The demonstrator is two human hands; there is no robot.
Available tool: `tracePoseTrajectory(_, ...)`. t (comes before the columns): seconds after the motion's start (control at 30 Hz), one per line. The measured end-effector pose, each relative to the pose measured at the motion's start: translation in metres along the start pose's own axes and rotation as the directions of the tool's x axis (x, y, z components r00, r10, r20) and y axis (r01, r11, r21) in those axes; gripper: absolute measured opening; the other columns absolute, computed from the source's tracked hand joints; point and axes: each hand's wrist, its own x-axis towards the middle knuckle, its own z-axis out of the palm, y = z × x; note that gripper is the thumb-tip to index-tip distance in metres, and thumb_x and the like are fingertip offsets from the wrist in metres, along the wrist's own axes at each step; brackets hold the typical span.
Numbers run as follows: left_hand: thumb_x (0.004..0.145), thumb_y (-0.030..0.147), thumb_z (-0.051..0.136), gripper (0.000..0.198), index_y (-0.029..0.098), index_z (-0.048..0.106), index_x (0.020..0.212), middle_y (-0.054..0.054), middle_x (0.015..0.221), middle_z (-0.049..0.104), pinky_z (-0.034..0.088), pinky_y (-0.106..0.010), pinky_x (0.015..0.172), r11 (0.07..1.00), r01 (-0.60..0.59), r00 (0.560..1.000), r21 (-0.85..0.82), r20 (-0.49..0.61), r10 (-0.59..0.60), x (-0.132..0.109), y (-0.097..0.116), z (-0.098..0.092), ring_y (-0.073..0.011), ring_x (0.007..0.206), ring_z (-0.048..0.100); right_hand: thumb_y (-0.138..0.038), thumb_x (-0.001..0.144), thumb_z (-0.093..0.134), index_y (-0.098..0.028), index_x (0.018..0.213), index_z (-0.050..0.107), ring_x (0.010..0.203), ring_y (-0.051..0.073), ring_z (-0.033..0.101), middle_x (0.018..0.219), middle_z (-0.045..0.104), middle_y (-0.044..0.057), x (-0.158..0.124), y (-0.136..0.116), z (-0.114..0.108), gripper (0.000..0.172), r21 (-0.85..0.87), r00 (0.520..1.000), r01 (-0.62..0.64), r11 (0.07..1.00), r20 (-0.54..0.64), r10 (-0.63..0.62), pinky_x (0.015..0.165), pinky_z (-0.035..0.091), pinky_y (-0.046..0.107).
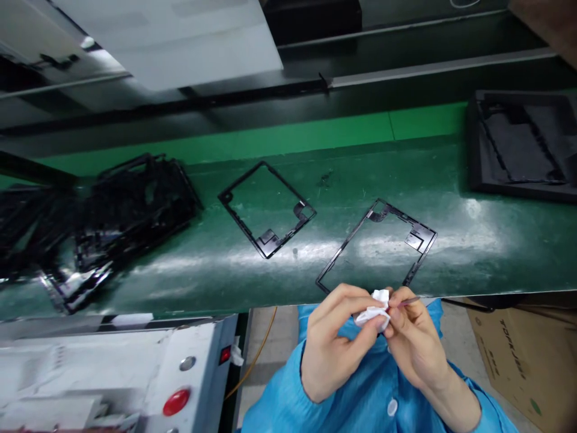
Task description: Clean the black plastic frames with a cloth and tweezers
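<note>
Both hands are held up at chest level, just over the near edge of the worktop. The left hand has its grip closed on a crumpled white wipe, thumb and fingers pinching it. The right hand grip is closed on a thin stick, its fingertips touching the wipe too. The wipe looks light, soft and limp, nothing to break; a pinch on any fold should do, and bunching it gives a firmer hold. The stick looks slim and probably slippery, so hold it near the middle. The green worktop is glossy and scuffed, with a black frame lying flat just beyond the hands and a second frame further left. There is a pile of frames far left, a black tray far right, a machine with a red button lower left, and a box lower right.
</note>
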Motion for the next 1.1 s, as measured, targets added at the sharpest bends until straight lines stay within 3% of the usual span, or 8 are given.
tracePoseTrajectory(0.13, 0.104, 0.023, 0.066, 0.014, 0.02, 0.076, 0.094, -0.004, 0.086, 0.072, 0.054, -0.024, 0.069, 0.994, 0.097, 0.994, -0.042, 0.051, -0.094, -0.001, -0.003, -0.005, -0.0146, 0.076, 0.069, -0.033, 0.101, 0.07, -0.027, 0.102, 0.08, 0.082, 0.015, 0.069, 0.1, 0.071, 0.003, -0.005, -0.015, -0.018, 0.011, -0.293, 0.963, 0.252, 0.922, 0.165, -0.211, 0.072, 0.058, 0.027)
tracePoseTrajectory(0.23, 0.106, 0.025, 0.062, 0.018, 0.02, 0.072, 0.092, -0.004, 0.088, 0.07, 0.052, -0.024, 0.071, 0.991, 0.134, 0.979, -0.016, 0.156, -0.13, -0.001, -0.001, -0.01, -0.0142, 0.079, 0.067, -0.034, 0.105, 0.063, -0.029, 0.131, 0.074, 0.118, 0.024, 0.064, 0.126, 0.069, 0.009, -0.008, -0.037, -0.024, 0.029, -0.587, 0.891, 0.453, 0.67, 0.288, -0.351, 0.101, 0.054, 0.037)
tracePoseTrajectory(0.33, 0.105, 0.026, 0.065, 0.013, 0.02, 0.071, 0.094, -0.003, 0.092, 0.071, 0.052, -0.024, 0.073, 0.992, 0.129, 0.959, 0.006, 0.252, -0.126, 0.0, 0.001, -0.007, -0.0147, 0.082, 0.068, -0.037, 0.106, 0.063, -0.033, 0.154, 0.059, 0.118, 0.023, 0.063, 0.141, 0.063, 0.009, -0.008, -0.048, -0.013, 0.048, -0.716, 0.91, 0.411, 0.564, 0.359, -0.208, 0.101, 0.054, 0.037)
tracePoseTrajectory(0.4, 0.104, 0.026, 0.067, 0.013, 0.02, 0.071, 0.092, -0.002, 0.088, 0.07, 0.051, -0.023, 0.072, 0.992, 0.125, 0.964, 0.035, 0.232, -0.129, 0.0, 0.002, -0.003, -0.0145, 0.079, 0.067, -0.032, 0.107, 0.062, -0.036, 0.148, 0.064, 0.118, 0.022, 0.065, 0.135, 0.066, 0.007, -0.007, -0.045, -0.002, 0.041, -0.749, 0.923, 0.375, 0.546, 0.355, -0.148, 0.101, 0.055, 0.035)
tracePoseTrajectory(0.6, 0.1, 0.023, 0.072, 0.019, 0.02, 0.07, 0.081, 0.001, 0.076, 0.064, 0.045, -0.021, 0.061, 0.987, 0.13, 0.983, 0.094, 0.122, -0.141, -0.002, -0.004, 0.0, -0.0108, 0.065, 0.06, -0.034, 0.112, 0.053, -0.034, 0.139, 0.074, 0.072, 0.012, 0.065, 0.114, 0.071, 0.006, -0.006, -0.024, 0.011, 0.034, -0.705, 0.971, 0.237, 0.668, 0.194, -0.14, 0.065, 0.058, 0.027)
tracePoseTrajectory(0.8, 0.101, 0.034, 0.073, 0.016, 0.021, 0.079, 0.094, 0.001, 0.073, 0.069, 0.045, -0.021, 0.058, 0.985, 0.168, 0.978, -0.025, 0.13, -0.164, 0.002, -0.011, -0.01, -0.0116, 0.062, 0.061, -0.04, 0.106, 0.065, -0.03, 0.114, 0.086, 0.078, 0.015, 0.066, 0.092, 0.068, 0.005, -0.002, -0.029, 0.008, 0.024, -0.671, 0.97, 0.207, 0.712, 0.047, -0.238, 0.064, 0.054, 0.025)
tracePoseTrajectory(0.97, 0.105, 0.038, 0.065, 0.026, 0.02, 0.077, 0.09, 0.0, 0.073, 0.065, 0.043, -0.022, 0.059, 0.954, 0.259, 0.96, -0.152, 0.153, -0.236, 0.006, -0.012, -0.011, -0.0116, 0.063, 0.057, -0.047, 0.103, 0.069, -0.03, 0.119, 0.084, 0.065, 0.011, 0.06, 0.089, 0.064, 0.003, -0.008, -0.029, 0.005, 0.028, -0.49, 1.0, 0.016, 0.872, 0.002, -0.018, 0.052, 0.049, 0.021)
tracePoseTrajectory(1.1, 0.105, 0.049, 0.063, 0.038, 0.019, 0.067, 0.082, 0.002, 0.07, 0.055, 0.039, -0.023, 0.057, 0.878, 0.415, 0.905, -0.237, 0.208, -0.371, 0.005, -0.013, -0.005, -0.0106, 0.06, 0.049, -0.047, 0.104, 0.065, -0.033, 0.132, 0.079, 0.073, 0.013, 0.06, 0.093, 0.062, 0.004, -0.015, -0.028, 0.002, 0.033, -0.398, 0.995, -0.013, 0.917, 0.089, 0.053, 0.056, 0.05, 0.02)
